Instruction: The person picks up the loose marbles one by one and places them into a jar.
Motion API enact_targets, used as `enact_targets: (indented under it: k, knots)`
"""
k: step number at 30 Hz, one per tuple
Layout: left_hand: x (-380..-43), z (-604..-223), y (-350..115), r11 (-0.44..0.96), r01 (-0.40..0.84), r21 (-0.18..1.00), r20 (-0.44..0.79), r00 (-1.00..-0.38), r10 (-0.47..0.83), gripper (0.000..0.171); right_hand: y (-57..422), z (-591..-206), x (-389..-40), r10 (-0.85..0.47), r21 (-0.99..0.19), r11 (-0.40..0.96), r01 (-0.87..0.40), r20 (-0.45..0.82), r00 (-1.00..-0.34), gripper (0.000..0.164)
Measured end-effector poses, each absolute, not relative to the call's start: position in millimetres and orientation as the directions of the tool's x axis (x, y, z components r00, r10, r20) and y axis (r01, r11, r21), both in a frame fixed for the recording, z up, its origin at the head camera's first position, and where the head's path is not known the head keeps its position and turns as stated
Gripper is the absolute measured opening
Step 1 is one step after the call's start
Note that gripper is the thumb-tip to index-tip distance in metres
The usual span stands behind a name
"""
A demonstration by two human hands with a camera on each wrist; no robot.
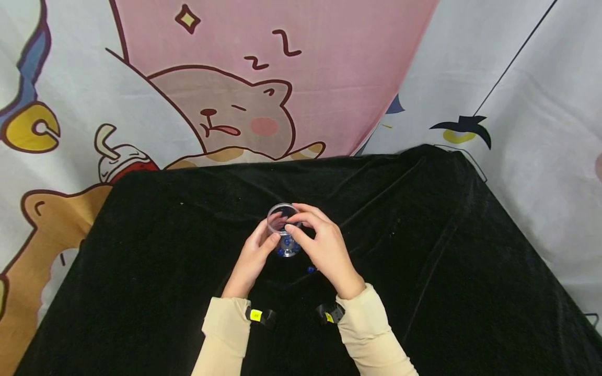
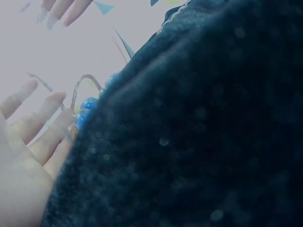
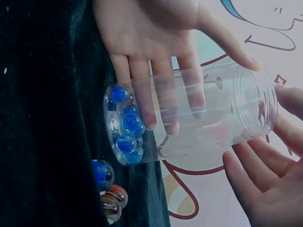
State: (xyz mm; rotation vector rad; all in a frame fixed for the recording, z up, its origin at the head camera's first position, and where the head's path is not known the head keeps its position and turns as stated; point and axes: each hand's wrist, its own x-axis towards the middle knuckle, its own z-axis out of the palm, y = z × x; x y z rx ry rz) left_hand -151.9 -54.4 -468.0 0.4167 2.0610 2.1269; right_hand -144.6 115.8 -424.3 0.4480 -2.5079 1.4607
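Observation:
A clear plastic jar (image 1: 285, 230) is held at mid-table by my left hand (image 1: 254, 255). Its fingers reach behind the jar wall and its thumb presses near the rim. Several blue marbles (image 3: 131, 124) lie in the bottom. My right hand (image 1: 324, 245) is at the jar's mouth from the right, index finger and thumb over the rim, and no marble shows between them. In the right wrist view, the other fingers of the right hand (image 3: 260, 175) extend beside the rim. The left wrist view is washed out, with the left palm (image 2: 23, 161) behind blue marbles (image 2: 88, 105).
Loose marbles sit on the black cloth (image 1: 188, 261) near the jar: a blue one (image 3: 102, 173), a red-orange one (image 3: 116, 194) and a brownish clear one (image 3: 110, 210). A cartoon-printed curtain (image 1: 357, 62) hangs behind the table.

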Motion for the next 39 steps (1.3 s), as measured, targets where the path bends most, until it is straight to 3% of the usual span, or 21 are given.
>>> enact_targets:
  k: [8,23,30,39]
  knots:
    - [-160.5,-488.1,-56.2,-0.06,0.086,0.995,0.099,-0.951,0.292,0.041,115.6,-424.2,-145.0,-0.156,-0.801,0.476,-0.363,0.329,-0.931,0.026]
    - [-151.6,-469.2,-54.3,-0.068,0.097,0.993,0.113,-0.948,0.298,0.041,120.3,-425.3,-146.9,-0.143,-0.826,0.439,-0.354,0.325,-0.935,0.038]
    - [-160.7,-490.8,-55.1,-0.086,0.114,0.99,0.135,-0.946,0.295,0.043,131.7,-424.6,-149.6,-0.12,-0.81,0.489,-0.324,0.306,-0.945,0.029]
    - [-159.3,-486.7,-55.8,-0.081,0.107,0.991,0.126,-0.947,0.295,0.042,140.3,-425.6,-152.2,-0.117,-0.793,0.534,-0.294,0.275,-0.954,0.021]
